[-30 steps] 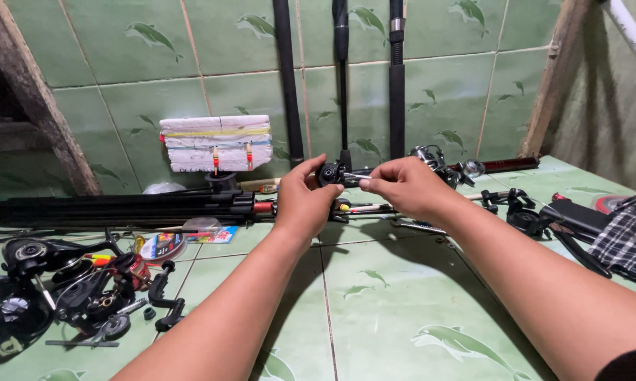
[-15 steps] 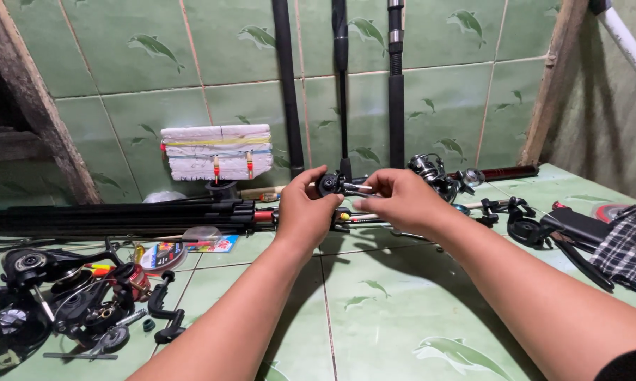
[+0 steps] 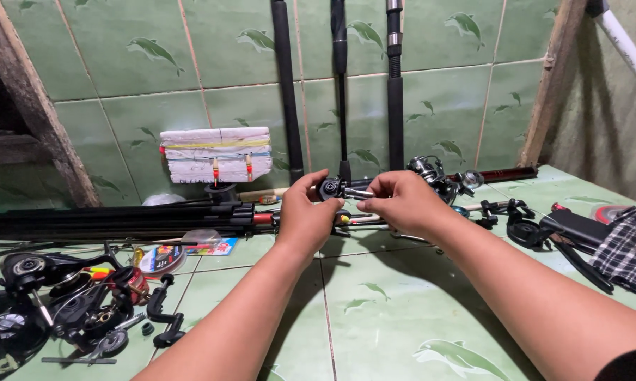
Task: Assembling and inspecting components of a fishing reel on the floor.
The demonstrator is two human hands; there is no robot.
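Your left hand (image 3: 305, 215) and right hand (image 3: 402, 201) met over the far middle of the green tiled floor (image 3: 374, 310), close to the tiled wall (image 3: 106, 70), and both pinched a small dark metal fishing-reel part (image 3: 340, 189) between thumb and fingertips, held up off the tiles. Behind it three dark fishing rods (image 3: 340, 92) stood upright against the wall, their butts right behind your knuckles. A bundle of black rod sections (image 3: 120, 219) lay along the far edge to the left, its end reaching just beside your left wrist. Above it a white foam block (image 3: 216, 155) wound with line leaned on the wall. Near the left edge sat a heap of black reels and loose parts (image 3: 57, 303), with a spool of line (image 3: 159, 257) between it and the bundle. Beyond your right hand stood a silver reel (image 3: 431, 173), partly covered by your fingers, and toward the right edge lay more black reel parts (image 3: 536, 229) and a checked cloth (image 3: 628, 247) cut off by the frame. Your hands hid most of the part you held, so its exact shape could not be made out, and what lay directly under them stayed in shadow.
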